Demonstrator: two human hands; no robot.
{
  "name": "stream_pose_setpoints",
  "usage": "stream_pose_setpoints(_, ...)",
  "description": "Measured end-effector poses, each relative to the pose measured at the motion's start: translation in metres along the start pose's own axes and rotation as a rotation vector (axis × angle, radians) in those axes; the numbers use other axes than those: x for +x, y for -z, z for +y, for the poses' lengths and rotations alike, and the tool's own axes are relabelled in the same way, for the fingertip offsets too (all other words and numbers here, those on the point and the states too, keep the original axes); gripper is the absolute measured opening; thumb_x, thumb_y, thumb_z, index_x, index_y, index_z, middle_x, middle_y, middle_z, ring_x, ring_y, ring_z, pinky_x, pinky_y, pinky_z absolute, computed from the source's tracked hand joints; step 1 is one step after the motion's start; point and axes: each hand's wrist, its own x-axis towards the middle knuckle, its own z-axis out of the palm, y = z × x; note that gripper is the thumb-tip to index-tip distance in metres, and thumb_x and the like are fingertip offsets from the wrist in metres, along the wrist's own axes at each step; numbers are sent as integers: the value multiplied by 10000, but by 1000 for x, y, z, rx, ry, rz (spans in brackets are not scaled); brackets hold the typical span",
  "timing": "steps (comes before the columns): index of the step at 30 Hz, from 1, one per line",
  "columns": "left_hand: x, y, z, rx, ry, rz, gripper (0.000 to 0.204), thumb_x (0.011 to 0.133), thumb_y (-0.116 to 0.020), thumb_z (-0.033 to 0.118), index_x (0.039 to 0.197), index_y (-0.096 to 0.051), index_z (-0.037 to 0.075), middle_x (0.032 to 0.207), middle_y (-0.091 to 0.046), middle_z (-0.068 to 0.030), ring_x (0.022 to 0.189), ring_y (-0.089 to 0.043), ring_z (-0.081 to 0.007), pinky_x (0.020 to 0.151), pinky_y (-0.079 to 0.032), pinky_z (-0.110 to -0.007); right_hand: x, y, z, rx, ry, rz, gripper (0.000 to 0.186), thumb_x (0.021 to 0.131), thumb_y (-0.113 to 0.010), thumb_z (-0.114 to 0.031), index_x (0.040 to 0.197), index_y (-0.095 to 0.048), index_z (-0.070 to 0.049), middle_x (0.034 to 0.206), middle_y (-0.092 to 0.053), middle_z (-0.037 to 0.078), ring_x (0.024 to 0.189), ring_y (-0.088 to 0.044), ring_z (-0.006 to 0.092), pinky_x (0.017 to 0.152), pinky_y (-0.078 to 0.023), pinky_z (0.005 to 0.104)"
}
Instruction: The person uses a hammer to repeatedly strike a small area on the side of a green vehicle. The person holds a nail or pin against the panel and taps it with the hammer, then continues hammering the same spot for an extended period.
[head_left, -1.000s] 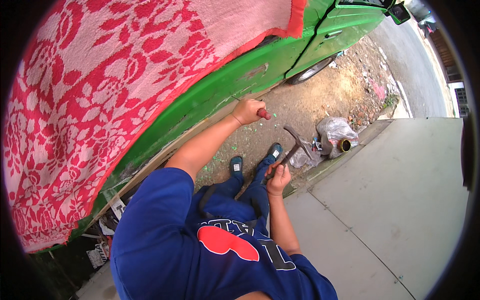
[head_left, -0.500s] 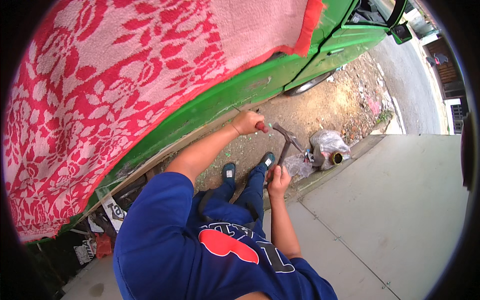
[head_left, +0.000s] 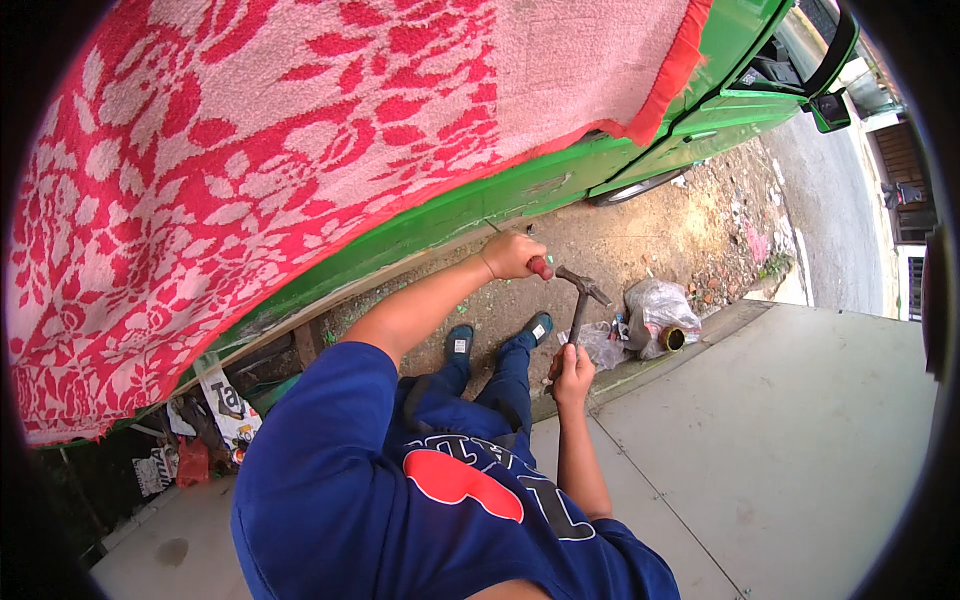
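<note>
My left hand [head_left: 512, 253] is closed on a red-handled tool [head_left: 539, 267]; its thin shaft points at the green vehicle body [head_left: 440, 223], near the lower side seam. My right hand [head_left: 573, 373] grips the shaft of a hammer [head_left: 582, 290], whose metal head is just beside the butt of the red handle; whether they touch I cannot tell. A red-and-pink floral cloth [head_left: 250, 150] is draped over the vehicle above my hands.
A plastic bag [head_left: 652, 305] and an open tin [head_left: 672, 338] lie by the edge of a grey panel [head_left: 760, 430]. A ledge [head_left: 260, 360] runs below the vehicle, with clutter [head_left: 195, 450] at lower left. Rubble and a road [head_left: 840, 210] lie at right.
The hammer head has moved up and left to beside the red handle's butt. My view has shifted, so the vehicle, cloth and bag sit differently in the picture.
</note>
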Motion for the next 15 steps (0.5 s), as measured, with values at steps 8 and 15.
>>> stream_pose_setpoints(8,3,-3,0,-12,-48,-8,200,677,-769,188,698,-583,118,651,-605,-84,656,-632,-315,605,-489,-424,4,3,4,12,-9,-5,393,1027,-514,-307,736,-508,-43,557,-512,20,451,-487,98,422,-387,254)
stream_pose_setpoints(15,-2,-4,0,-27,-30,5,207,727,-735,247,721,-576,115,665,-614,-94,677,-644,-323,603,-494,-447,-1,5,4,27,-28,19,378,1027,-513,-296,747,-516,-41,554,-504,15,449,-485,97,421,-385,250)
